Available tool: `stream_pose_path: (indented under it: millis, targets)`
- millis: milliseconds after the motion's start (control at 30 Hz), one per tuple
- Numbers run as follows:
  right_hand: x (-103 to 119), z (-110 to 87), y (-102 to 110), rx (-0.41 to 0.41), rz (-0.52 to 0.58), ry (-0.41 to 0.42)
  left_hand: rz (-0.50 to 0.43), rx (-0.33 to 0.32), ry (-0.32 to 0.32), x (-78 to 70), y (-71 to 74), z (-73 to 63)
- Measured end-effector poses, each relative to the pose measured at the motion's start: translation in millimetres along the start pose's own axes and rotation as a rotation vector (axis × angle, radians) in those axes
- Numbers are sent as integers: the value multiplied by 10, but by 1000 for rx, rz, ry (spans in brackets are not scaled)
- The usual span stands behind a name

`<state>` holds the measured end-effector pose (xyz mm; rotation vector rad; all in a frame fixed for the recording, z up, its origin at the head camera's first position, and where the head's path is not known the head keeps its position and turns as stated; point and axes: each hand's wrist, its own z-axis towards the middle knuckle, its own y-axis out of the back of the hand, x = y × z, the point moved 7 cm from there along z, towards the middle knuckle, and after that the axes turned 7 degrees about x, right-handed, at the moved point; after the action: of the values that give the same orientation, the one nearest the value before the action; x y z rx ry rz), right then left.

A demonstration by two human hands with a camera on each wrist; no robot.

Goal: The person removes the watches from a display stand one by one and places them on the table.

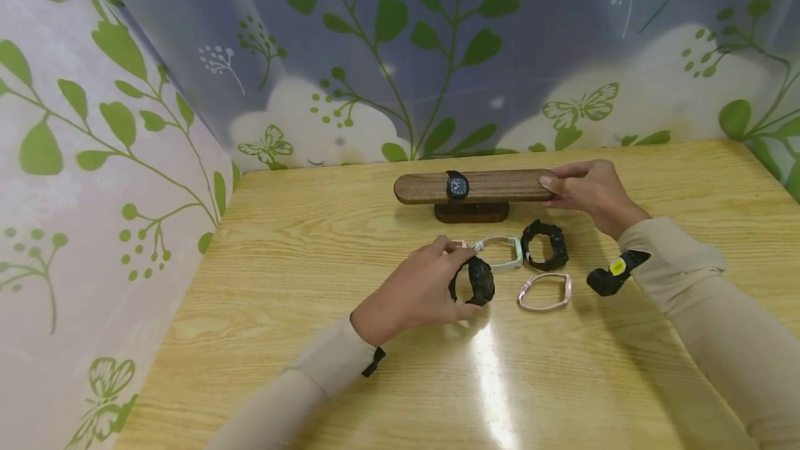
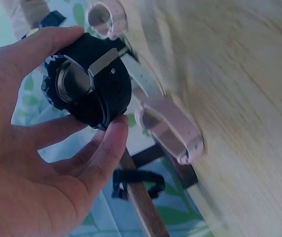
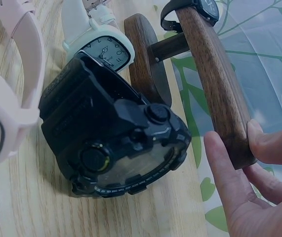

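My left hand [image 1: 420,288] pinches a chunky black watch [image 1: 482,281] between thumb and fingers, just above the table. In the left wrist view its black strap [image 2: 116,81] is buckled into a loop. My right hand [image 1: 594,193] grips the right end of a wooden watch stand [image 1: 509,187], thumb on the near face. Round the bar, left of its middle, sits a small black square-faced watch [image 1: 457,187]. Another bulky black watch [image 1: 546,245] stands on the table below the stand, beside a mint-green watch [image 1: 517,253]. Nearer to me lies a pink watch [image 1: 546,293].
A second pale pink watch [image 2: 173,128] stands on the table, mostly hidden behind my left hand in the head view. The light wooden table [image 1: 262,262] meets a leaf-patterned curtain [image 1: 350,117] behind the stand. More patterned cloth [image 1: 94,193] hangs at the left.
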<state>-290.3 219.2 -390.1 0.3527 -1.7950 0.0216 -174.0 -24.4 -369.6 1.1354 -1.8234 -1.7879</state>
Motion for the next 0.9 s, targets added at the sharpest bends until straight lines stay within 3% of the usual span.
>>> stream_pose_path:
  millis: [300, 500, 900]
  targets:
    - [3, -6, -1, 3, -3, 5, 101, 12, -36, -169, -117, 138]
    - [2, -7, 0, 1, 0, 9, 100, 44, -27, -216, -179, 216]
    - [-1, 0, 0, 1, -5, 8, 120, 35, -39, -291, -244, 300]
